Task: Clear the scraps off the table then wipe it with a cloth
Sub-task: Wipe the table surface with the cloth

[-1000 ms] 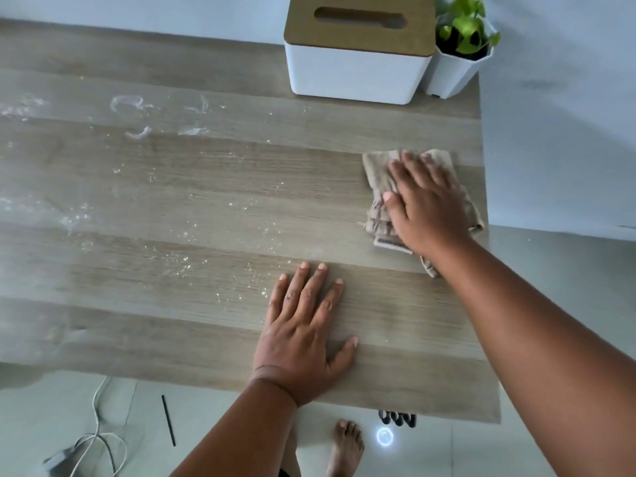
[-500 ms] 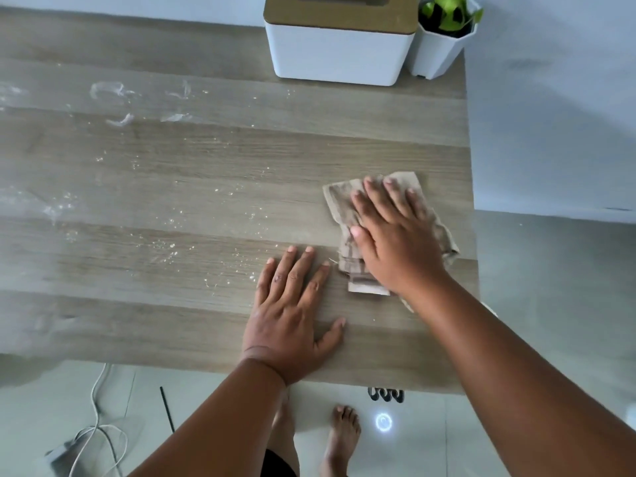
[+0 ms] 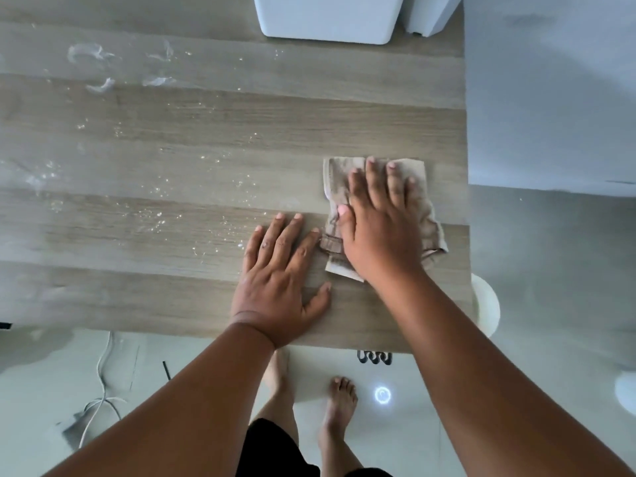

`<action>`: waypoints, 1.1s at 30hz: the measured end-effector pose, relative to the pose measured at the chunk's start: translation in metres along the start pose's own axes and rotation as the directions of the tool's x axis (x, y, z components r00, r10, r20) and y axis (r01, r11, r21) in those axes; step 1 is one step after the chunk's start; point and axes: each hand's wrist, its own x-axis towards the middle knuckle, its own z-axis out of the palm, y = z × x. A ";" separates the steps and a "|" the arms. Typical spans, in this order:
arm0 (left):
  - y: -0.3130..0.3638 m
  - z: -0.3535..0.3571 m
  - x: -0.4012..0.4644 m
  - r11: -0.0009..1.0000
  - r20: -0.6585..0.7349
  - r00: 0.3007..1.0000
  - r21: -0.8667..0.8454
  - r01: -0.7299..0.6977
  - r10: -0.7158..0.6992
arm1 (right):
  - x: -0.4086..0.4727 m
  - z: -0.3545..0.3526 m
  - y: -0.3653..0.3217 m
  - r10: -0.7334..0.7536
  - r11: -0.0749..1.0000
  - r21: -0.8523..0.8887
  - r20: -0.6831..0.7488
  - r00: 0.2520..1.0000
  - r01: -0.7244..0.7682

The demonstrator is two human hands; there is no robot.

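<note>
Cloth point(image 3: 380, 215) under flat right hand point(image 3: 378, 235), left hand point(image 3: 278, 287) flat on table point(image 3: 172, 149) beside it

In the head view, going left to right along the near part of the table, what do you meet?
White smears and crumbs → scattered crumbs → left hand flat on the table → beige cloth under the right hand → the table's right edge.

Counts on and around the table point(image 3: 172, 132)

One cloth point(image 3: 418, 215); two hands, a left hand point(image 3: 278, 284) and a right hand point(image 3: 378, 235); two white containers at the far edge, box point(image 3: 330, 18) and pot point(image 3: 432, 13); two bare feet point(image 3: 339, 404); white crumbs point(image 3: 151, 218) too many to count.
</note>
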 end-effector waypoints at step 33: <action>-0.001 -0.005 0.002 0.999 -0.023 0.999 -0.043 -0.025 0.024 | -0.062 -0.023 0.043 0.117 0.955 0.282 -0.086 0.989 -0.089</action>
